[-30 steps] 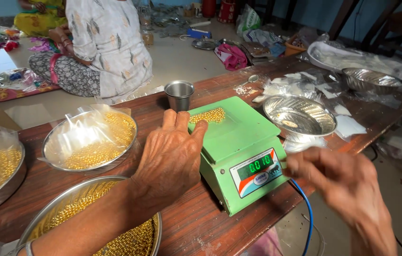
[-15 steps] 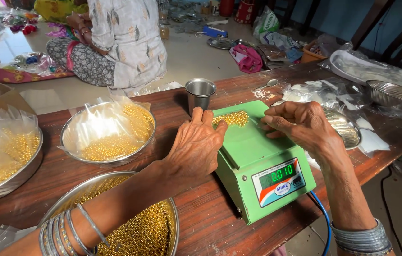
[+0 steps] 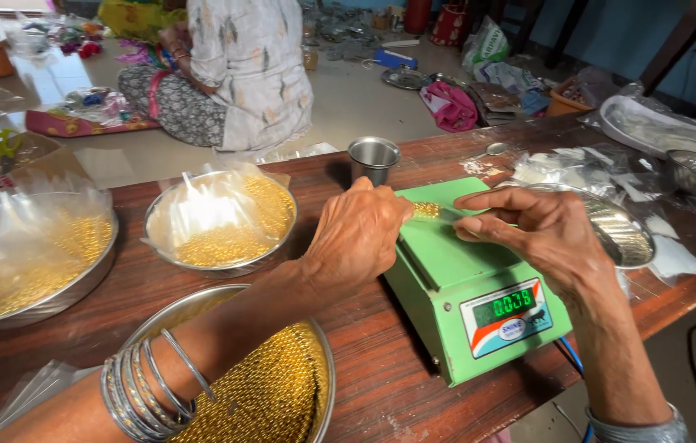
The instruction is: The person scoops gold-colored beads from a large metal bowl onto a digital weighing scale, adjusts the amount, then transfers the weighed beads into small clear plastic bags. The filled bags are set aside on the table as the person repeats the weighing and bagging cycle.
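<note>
A green digital scale stands on the wooden table, with a small heap of gold beads at the far edge of its platform. My left hand rests against the platform's left edge, fingers curled beside the beads, and I see nothing gripped in it. My right hand lies over the platform from the right. Its fingers stretch out flat toward the beads, the tips almost on them. Metal bangles ring my left wrist.
A steel cup stands just behind the scale. Three steel bowls of gold beads sit near front, middle and left, the latter two lined with plastic. An empty steel bowl and plastic bags lie right. A person sits on the floor.
My right hand has come in from the table's right side onto the scale platform. My left hand's fingers have curled at the platform edge. The bead heap looks smaller and the reading has changed.
</note>
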